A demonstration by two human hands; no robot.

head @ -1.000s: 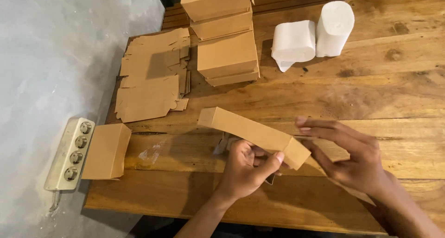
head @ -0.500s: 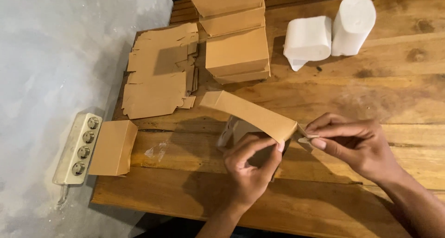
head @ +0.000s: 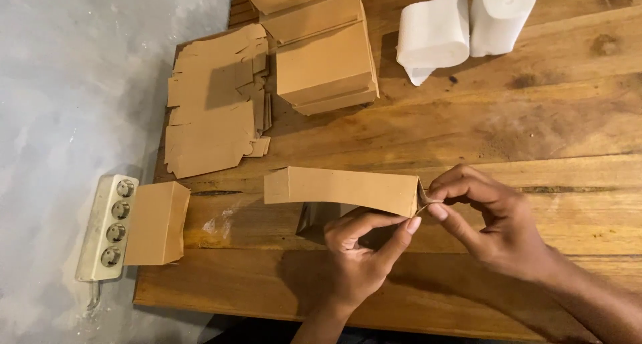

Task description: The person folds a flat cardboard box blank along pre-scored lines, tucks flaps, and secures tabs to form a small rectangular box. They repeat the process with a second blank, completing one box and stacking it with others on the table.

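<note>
A long brown cardboard box (head: 341, 189) is held above a wooden surface (head: 548, 130). The left hand (head: 358, 253) supports it from below, fingers curled against its right end. The right hand (head: 491, 223) pinches the small end flap between thumb and fingertips. Flat cardboard sheets (head: 214, 103) lie beyond.

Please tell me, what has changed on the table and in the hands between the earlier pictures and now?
The long cardboard box was tilted and now lies level. The right hand moved from beside the box's end to pinching its end flap. The left hand still supports it from below. The flat cardboard stack, paper rolls and power strip stayed put.
</note>
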